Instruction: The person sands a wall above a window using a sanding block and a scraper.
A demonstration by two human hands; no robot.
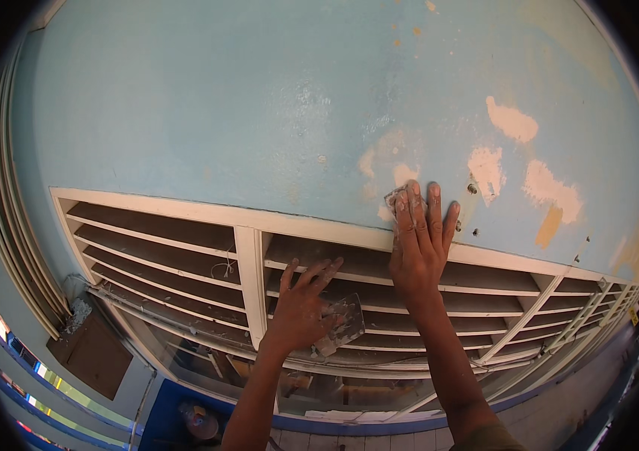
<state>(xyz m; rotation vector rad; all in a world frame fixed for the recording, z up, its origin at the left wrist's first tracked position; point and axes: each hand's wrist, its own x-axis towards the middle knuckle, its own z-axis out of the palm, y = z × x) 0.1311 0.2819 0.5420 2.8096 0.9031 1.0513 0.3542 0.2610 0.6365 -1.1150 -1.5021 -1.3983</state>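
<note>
My right hand (421,240) is pressed to the light blue wall (206,113) just above the white frame, its fingers stretched upward. Under its index-finger side is a small grey-white, putty-smeared piece (392,200), mostly covered; its exact kind cannot be made out. Lower and to the left, my left hand (300,308) is raised before the slatted opening with fingers spread. Its thumb lies over a see-through flat plate (347,319) smeared with white putty, which the hand holds. Pale putty patches (512,120) mark the wall around and to the right of my right hand.
White-framed louvre slats (161,229) run along beneath the wall. Several pipes (15,203) climb the left side, above a brown board (92,353). Small holes (472,189) pit the wall by my right hand. A clear container (199,422) stands low on a blue surface.
</note>
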